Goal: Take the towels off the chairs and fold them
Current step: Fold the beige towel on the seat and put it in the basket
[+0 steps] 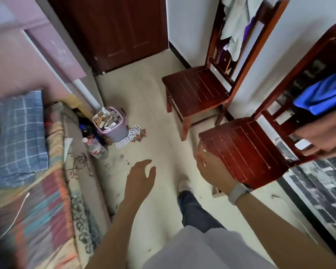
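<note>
Two dark red slatted wooden chairs (198, 90) (246, 150) stand by the white wall. One pale grey cloth (235, 22) and one bright blue cloth (324, 94) hang on their backs. One lilac plastic bin (113, 125) and one clear plastic bottle (95, 147) sit on the floor

A pale tiled floor (149, 105) is seen, on which two dark red slatted wooden chairs (196, 90) (241, 150) are stood near each other. A lilac plastic waste bin (114, 129) full of scraps, scattered playing cards (132, 135) just beside it and a lying clear plastic bottle (96, 148) are also carried.
</note>
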Available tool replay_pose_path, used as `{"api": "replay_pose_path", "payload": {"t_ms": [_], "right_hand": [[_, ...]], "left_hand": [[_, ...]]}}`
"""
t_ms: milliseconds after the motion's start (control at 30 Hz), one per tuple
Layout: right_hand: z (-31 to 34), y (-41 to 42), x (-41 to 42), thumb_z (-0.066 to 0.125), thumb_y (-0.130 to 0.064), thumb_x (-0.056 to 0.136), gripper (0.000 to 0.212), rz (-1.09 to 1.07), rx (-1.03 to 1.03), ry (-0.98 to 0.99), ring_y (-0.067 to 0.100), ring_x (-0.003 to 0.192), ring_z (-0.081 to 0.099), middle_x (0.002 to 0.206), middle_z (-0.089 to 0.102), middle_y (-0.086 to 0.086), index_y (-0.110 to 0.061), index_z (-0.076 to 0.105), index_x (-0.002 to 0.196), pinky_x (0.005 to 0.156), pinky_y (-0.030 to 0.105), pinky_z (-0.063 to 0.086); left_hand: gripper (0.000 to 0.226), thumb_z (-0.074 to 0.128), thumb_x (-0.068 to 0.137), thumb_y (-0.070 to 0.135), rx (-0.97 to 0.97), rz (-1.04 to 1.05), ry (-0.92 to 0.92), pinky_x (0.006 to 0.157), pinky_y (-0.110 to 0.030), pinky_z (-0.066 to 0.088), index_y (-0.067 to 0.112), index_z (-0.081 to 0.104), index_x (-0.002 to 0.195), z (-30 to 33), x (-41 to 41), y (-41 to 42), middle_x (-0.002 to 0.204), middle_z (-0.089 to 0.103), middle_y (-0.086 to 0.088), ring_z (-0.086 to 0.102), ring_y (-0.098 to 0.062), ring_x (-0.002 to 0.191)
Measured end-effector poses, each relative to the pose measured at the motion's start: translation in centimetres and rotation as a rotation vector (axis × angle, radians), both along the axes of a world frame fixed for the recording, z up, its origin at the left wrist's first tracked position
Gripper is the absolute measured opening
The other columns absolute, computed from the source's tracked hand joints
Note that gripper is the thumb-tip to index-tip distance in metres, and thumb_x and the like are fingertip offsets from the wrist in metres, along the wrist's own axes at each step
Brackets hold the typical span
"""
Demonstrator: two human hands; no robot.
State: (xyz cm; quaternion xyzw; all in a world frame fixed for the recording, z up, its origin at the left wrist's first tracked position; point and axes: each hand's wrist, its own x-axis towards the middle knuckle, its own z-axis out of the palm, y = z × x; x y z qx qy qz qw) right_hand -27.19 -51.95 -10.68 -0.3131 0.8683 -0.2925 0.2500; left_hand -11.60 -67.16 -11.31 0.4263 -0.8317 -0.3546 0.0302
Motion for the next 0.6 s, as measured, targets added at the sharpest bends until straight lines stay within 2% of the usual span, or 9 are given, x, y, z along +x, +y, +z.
{"api": "replay_pose_path", "payload": {"t_ms": [100, 167, 267, 333, 400, 500, 600], "right_hand": [[0.6, -5.0, -6.3, 0.045, -0.013, 0.093, 0.023, 0.002, 0.001, -0.013, 0.023, 0.095, 0.059, 0.097, 0.066, 0.013, -0.004, 0.063, 0.105, 0.091, 0.029, 0.043], [1.5, -7.9, -10.3, 0.043, -0.012, 0.094, 0.024, 0.006, 0.011, -0.029, 0.025, 0.099, 0.059, 0.102, 0.066, 0.013, -0.003, 0.062, 0.106, 0.095, 0.031, 0.042], [3.0, -12.0, -15.4, 0.041, -0.012, 0.095, 0.030, 0.041, 0.041, -0.018, 0.027, 0.107, 0.057, 0.115, 0.062, 0.012, -0.005, 0.057, 0.119, 0.094, 0.029, 0.039], [3.3, -14.5, -18.4, 0.040, -0.012, 0.095, 0.030, 0.034, 0.040, -0.025, 0.027, 0.106, 0.057, 0.114, 0.062, 0.012, -0.006, 0.057, 0.118, 0.092, 0.032, 0.042], [3.0, -16.7, -21.5, 0.041, -0.012, 0.094, 0.029, -0.004, 0.026, -0.021, 0.027, 0.106, 0.057, 0.113, 0.063, 0.012, -0.008, 0.059, 0.115, 0.093, 0.035, 0.043], [2.6, -19.6, -25.7, 0.041, -0.015, 0.094, 0.029, -0.072, 0.040, -0.026, 0.024, 0.106, 0.058, 0.115, 0.062, 0.009, -0.011, 0.060, 0.116, 0.094, 0.032, 0.044], [2.3, -22.2, -30.0, 0.039, -0.016, 0.095, 0.031, -0.152, 0.055, -0.050, 0.021, 0.110, 0.057, 0.121, 0.061, 0.006, -0.011, 0.058, 0.119, 0.095, 0.029, 0.043]], "left_hand": [[0.031, 0.052, 0.091, 0.022, 0.005, 0.030, 0.014, 0.102, -0.032, 0.035, 0.014, 0.056, 0.121, 0.7, -6.3, -4.6, 0.125, 0.057, -0.005, 0.051, -0.024, 0.115], [0.030, 0.053, 0.091, 0.019, 0.003, 0.033, 0.050, 0.101, -0.032, 0.035, 0.012, 0.057, 0.120, 1.6, -10.5, -7.4, 0.124, 0.058, -0.006, 0.051, -0.024, 0.116], [0.030, 0.052, 0.091, 0.019, -0.002, 0.030, 0.068, 0.102, -0.032, 0.034, 0.011, 0.057, 0.120, 2.7, -15.9, -11.3, 0.126, 0.058, -0.006, 0.050, -0.024, 0.119], [0.030, 0.052, 0.091, 0.019, -0.013, 0.032, 0.069, 0.103, -0.033, 0.034, 0.011, 0.057, 0.120, 2.8, -19.0, -13.7, 0.128, 0.057, -0.009, 0.049, -0.025, 0.121], [0.031, 0.052, 0.092, 0.020, 0.012, 0.022, 0.067, 0.103, -0.029, 0.032, 0.011, 0.056, 0.121, 2.8, -22.0, -16.2, 0.128, 0.056, -0.007, 0.049, -0.022, 0.121], [0.031, 0.050, 0.092, 0.020, 0.046, -0.036, 0.055, 0.102, -0.031, 0.036, 0.013, 0.056, 0.122, 2.8, -27.1, -19.9, 0.128, 0.056, -0.004, 0.053, -0.023, 0.114], [0.029, 0.047, 0.093, 0.018, 0.067, -0.149, 0.036, 0.095, -0.037, 0.043, 0.010, 0.057, 0.119, 2.5, -33.4, -23.6, 0.123, 0.057, -0.008, 0.055, -0.027, 0.108]]}}
